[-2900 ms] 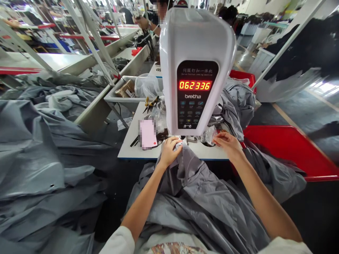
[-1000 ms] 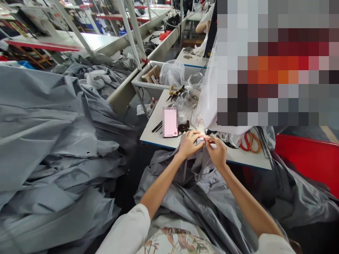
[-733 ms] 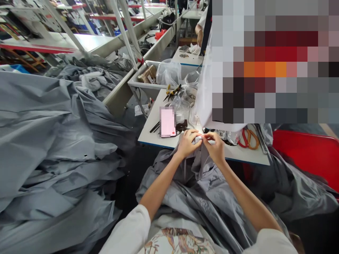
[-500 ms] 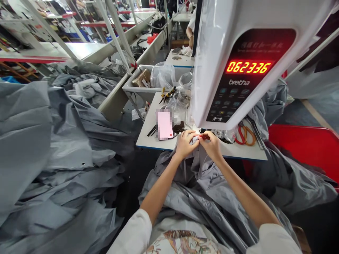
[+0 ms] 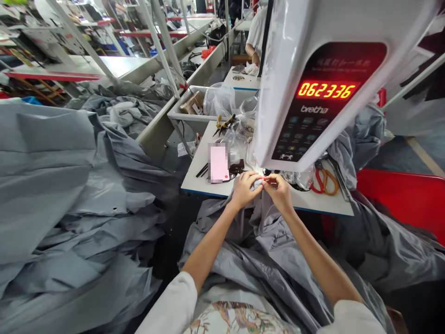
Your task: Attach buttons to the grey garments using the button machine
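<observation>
Grey fabric (image 5: 239,250) lies bunched over my lap and runs up to the front edge of the white worktable (image 5: 194,178). My left hand (image 5: 246,188) pinches its upper edge, fingers bent over the cloth. Close beside it, my right hand (image 5: 278,190) grips the same edge between thumb and fingers. A red glow falls on the fingertips, which sit under the head of a white machine (image 5: 271,106) with a lit red number display (image 5: 326,90). The machine's lower working parts are mostly hidden behind my hands and its head.
Left of my hands lies a pink-screened phone (image 5: 219,163), with yellow-black pliers (image 5: 224,124) behind it. Scissors with red and orange handles (image 5: 325,181) lie at the right. Heaped grey fabric (image 5: 45,185) fills the left side; a red chair-like surface (image 5: 403,195) stands at right. A person (image 5: 256,37) sits beyond.
The view has shifted slightly, so the surroundings at left appear further right. Both my hands keep their hold on the fabric edge at nearly the same place.
</observation>
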The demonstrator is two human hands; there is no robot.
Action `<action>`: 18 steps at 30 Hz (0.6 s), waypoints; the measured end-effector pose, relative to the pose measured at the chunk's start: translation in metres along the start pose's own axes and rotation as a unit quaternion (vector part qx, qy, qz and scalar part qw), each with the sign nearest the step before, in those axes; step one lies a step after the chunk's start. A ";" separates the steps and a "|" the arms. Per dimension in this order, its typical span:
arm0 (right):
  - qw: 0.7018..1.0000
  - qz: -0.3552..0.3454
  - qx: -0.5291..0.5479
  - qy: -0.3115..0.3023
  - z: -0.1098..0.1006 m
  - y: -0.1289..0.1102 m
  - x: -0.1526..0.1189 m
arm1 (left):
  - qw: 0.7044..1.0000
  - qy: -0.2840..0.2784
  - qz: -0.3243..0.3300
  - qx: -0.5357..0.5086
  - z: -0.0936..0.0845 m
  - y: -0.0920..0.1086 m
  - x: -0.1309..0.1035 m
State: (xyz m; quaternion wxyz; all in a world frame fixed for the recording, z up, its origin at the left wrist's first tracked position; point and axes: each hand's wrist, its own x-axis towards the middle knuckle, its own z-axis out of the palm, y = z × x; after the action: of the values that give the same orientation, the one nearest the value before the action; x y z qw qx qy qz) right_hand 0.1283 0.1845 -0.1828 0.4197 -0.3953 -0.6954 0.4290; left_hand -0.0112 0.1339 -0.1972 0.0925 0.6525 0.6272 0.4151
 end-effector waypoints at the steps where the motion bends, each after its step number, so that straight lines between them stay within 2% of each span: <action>1: 1.000 -0.001 0.000 0.005 0.000 0.000 0.000 | 1.000 0.000 -0.003 0.002 0.000 0.000 0.000; 5: 0.999 -0.017 -0.019 0.041 0.000 0.001 -0.007 | 1.000 0.006 -0.007 0.005 0.002 0.000 0.000; 8: 0.989 -0.060 -0.102 0.085 0.001 0.002 -0.021 | 1.000 0.002 -0.011 0.005 0.002 0.000 0.001; 11: 0.967 -0.114 -0.193 0.121 0.004 0.003 -0.036 | 1.000 -0.003 -0.015 0.003 0.001 0.000 0.001; 18: 0.943 -0.141 -0.279 0.119 0.010 0.002 -0.049 | 1.000 0.001 -0.014 -0.015 0.001 0.002 0.001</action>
State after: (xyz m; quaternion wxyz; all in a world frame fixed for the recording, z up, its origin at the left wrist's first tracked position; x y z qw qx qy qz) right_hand 0.1360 0.1378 -0.1998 0.4286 -0.4422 -0.7809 0.1045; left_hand -0.0094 0.1344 -0.1961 0.1075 0.6414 0.6304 0.4238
